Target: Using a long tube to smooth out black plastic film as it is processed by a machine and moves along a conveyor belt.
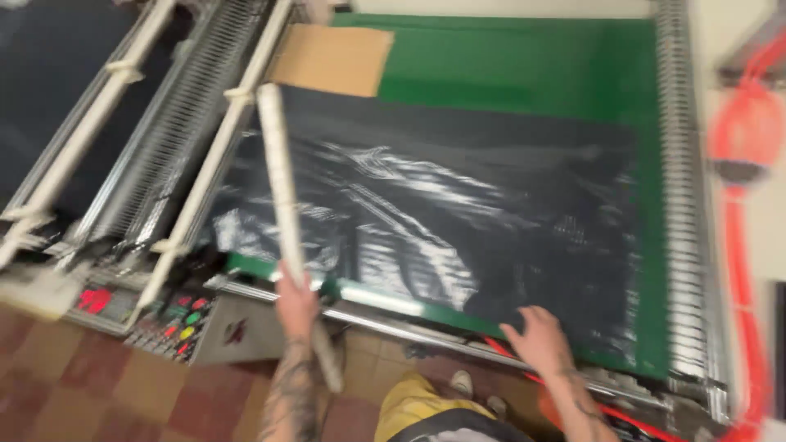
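Observation:
A large dark, glossy sheet (458, 221) lies spread over a green table surface (524, 65). My left hand (296, 301) grips a long pale stick or ruler (278, 172) that reaches up across the sheet's left part. My right hand (536, 337) rests with fingers spread on the sheet's near edge, at the table's front rail. The picture is motion-blurred.
A brown cardboard piece (332, 59) lies at the table's far left corner. A control panel with coloured buttons (176, 323) sits at the front left. Metal toothed rails (684, 205) run along the right side, white bars (205, 176) along the left. Red hoses (741, 245) hang at right.

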